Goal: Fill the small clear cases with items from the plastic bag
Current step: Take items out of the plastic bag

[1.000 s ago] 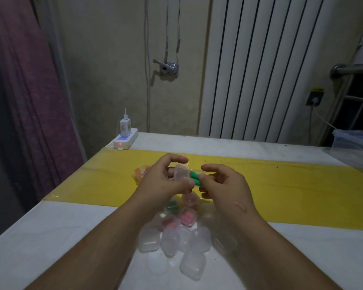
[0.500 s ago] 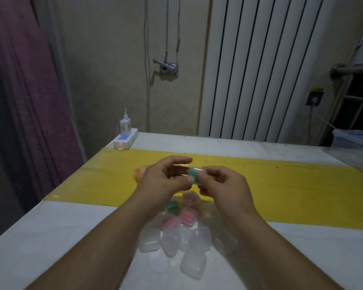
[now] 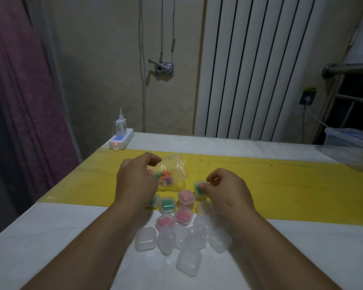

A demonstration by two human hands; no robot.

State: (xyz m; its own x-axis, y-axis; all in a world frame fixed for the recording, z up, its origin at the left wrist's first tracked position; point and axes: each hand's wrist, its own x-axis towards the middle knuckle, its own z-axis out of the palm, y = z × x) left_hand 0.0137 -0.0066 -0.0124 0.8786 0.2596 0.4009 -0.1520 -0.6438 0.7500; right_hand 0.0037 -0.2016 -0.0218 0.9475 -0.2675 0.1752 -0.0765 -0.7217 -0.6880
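Two bare hands work over the white table (image 3: 50,243) with its yellow strip (image 3: 281,185), held apart from each other. From my remote seat, my left hand (image 3: 134,181) sits at about eleven o'clock of the case cluster, fingers curled down onto the clear plastic zip bag of small coloured pieces (image 3: 172,174); I believe it grips the bag's near edge, though the knuckles hide the contact. My right hand (image 3: 224,189), at about one o'clock, pinches a small clear case with a green filling (image 3: 199,190) between thumb and fingertips, the case low on the yellow strip.

Just nearer me lie the filled cases: two green-filled clear cases (image 3: 167,204) side by side at the strip's near edge, one half hidden behind my left wrist, and three pink-filled clear cases (image 3: 186,196) beside and below them. At six o'clock of those, a heap of empty frosted clear cases (image 3: 170,239) lies touching on the white surface between my forearms.

A white power strip with a plugged charger (image 3: 121,139) rests at the table's far left corner, at ten o'clock.
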